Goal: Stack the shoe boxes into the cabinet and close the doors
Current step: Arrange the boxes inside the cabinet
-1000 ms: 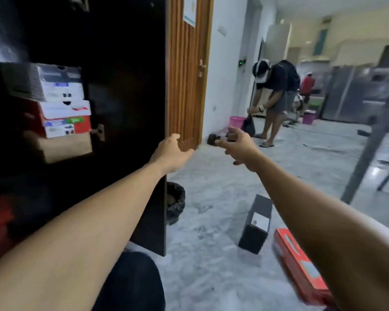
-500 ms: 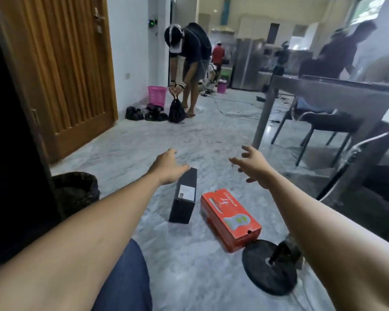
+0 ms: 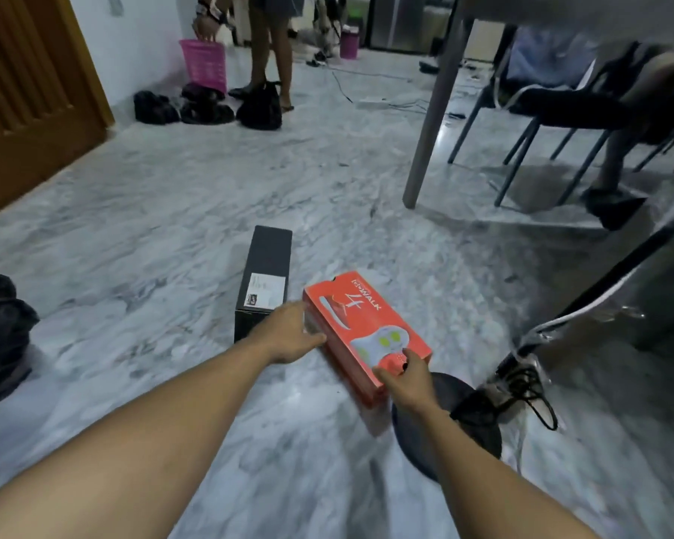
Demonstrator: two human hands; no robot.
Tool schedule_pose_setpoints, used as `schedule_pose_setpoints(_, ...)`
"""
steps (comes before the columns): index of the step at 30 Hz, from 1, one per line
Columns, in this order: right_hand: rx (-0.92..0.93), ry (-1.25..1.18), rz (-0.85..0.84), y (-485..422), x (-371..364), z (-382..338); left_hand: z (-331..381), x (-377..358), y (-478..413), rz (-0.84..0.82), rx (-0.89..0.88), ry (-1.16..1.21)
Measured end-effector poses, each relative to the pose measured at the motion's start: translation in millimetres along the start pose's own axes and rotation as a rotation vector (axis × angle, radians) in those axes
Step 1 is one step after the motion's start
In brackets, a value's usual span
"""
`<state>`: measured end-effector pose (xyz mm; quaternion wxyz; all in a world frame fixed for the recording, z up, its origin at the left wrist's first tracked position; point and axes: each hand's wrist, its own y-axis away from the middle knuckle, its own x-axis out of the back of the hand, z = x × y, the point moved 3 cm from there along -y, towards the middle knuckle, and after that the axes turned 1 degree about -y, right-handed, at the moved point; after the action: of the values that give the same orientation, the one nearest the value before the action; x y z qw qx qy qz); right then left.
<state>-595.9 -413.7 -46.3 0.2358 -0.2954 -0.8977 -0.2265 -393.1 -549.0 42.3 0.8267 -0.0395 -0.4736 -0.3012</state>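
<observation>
An orange shoe box (image 3: 360, 319) with a shoe picture on its lid lies flat on the marble floor. My left hand (image 3: 287, 336) presses against its left long side. My right hand (image 3: 405, 381) holds its near right corner, thumb on the lid. A black shoe box (image 3: 265, 274) with a white label stands on its side just left of the orange one, behind my left hand. The cabinet is out of view.
A round black stand base (image 3: 448, 418) with cables lies right of my right hand. A grey table leg (image 3: 430, 122) and chairs (image 3: 553, 107) stand at the right. A black bag (image 3: 1, 328) sits at the left edge. A person's legs (image 3: 269, 44) stand at the back beside a pink basket (image 3: 205, 64).
My view swung from the cabinet down to the floor. Both hands dropped from mid-air onto the orange shoe box and took hold of its sides.
</observation>
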Motion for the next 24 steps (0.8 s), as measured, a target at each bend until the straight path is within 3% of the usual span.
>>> schedule_pose_setpoints(5, 0.021, -0.012, 0.147, -16.4, -14.8, 24.4, -2.6, -59.1, -50.7, -0.113, -0.088, -0.036)
schedule_pose_setpoints(13, 0.011, -0.090, 0.123, -28.0, -37.0, 53.1, -1.1, -115.2, -109.1, -0.224, -0.110, -0.215)
schedule_pose_setpoints(19, 0.079, -0.057, 0.153, -34.9, -40.5, 60.2, -26.0, -135.7, -130.1, -0.231, -0.153, -0.364)
schedule_pose_setpoints(24, 0.154, 0.038, 0.157, -30.4, -32.0, 63.9, -25.7, -133.2, -110.6, -0.135, -0.134, -0.398)
